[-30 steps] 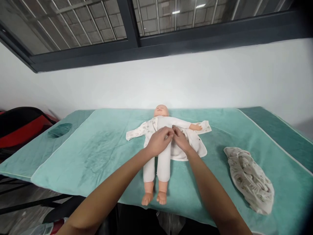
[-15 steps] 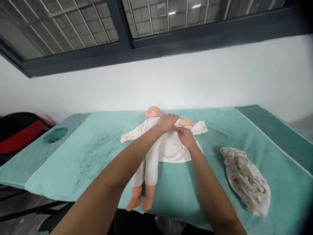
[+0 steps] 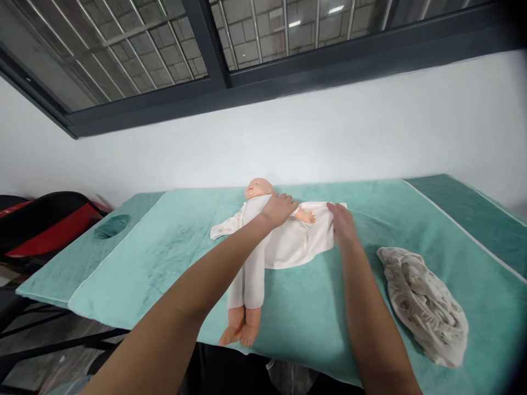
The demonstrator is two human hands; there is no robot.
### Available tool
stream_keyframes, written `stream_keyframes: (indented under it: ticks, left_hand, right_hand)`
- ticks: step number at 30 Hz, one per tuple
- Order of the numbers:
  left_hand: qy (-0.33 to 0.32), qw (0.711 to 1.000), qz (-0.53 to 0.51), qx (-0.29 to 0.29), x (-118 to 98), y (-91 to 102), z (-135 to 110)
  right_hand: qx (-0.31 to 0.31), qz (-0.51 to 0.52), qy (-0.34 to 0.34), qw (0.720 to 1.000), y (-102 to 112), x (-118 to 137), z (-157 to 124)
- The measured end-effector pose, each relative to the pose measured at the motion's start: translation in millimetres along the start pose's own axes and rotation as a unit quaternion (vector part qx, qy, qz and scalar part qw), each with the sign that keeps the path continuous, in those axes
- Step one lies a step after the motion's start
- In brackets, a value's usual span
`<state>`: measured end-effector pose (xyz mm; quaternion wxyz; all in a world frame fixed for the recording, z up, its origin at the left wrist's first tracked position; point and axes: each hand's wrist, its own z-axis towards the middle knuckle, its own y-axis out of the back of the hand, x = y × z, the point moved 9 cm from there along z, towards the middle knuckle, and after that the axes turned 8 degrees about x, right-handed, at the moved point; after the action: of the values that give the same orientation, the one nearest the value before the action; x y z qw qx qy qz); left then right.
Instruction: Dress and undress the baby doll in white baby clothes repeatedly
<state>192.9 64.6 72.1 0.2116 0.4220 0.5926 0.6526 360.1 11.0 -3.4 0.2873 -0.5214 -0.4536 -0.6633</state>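
Note:
A baby doll (image 3: 252, 258) in white leggings lies on its back on a teal-covered table (image 3: 173, 258), head toward the wall. Under and around it spreads an open white garment (image 3: 296, 244). My left hand (image 3: 280, 208) rests curled on the doll's chest by its shoulder. My right hand (image 3: 342, 224) presses on the garment's right side, near the doll's outstretched arm (image 3: 305, 215); its fingers look closed on the cloth edge.
A crumpled patterned cloth (image 3: 424, 304) lies on the table's right part. A face hole (image 3: 112, 226) opens in the table's left end. A black and red object (image 3: 41, 219) stands left of the table. A white wall and window run behind.
My left hand moved from the doll's belly up to its chest. My right hand slid right along the garment, pulling its right flap outward. The doll shifted slightly left.

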Motion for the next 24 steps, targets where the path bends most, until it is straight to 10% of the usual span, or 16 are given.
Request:
stream_keyframes:
  ticks: [5, 12, 22, 24]
  left_hand:
    - [0.079, 0.976, -0.204, -0.017, -6, -11.9, 9]
    - [0.088, 0.894, -0.437, -0.045, 4, -19.9, 25]
    - [0.076, 0.726, -0.683, 0.024, 51, -28.0, 0]
    - [0.09, 0.728, -0.678, 0.05, 49, -31.4, -7]
  right_hand:
    - [0.008, 0.336, 0.056, 0.94, -8, 20, -10]
    - [0.256, 0.299, 0.076, 0.916, -70, 56, -44]
    - [0.475, 0.271, 0.109, 0.83, -141, 78, -93]
    - [0.484, 0.268, 0.117, 0.825, -144, 79, -99]
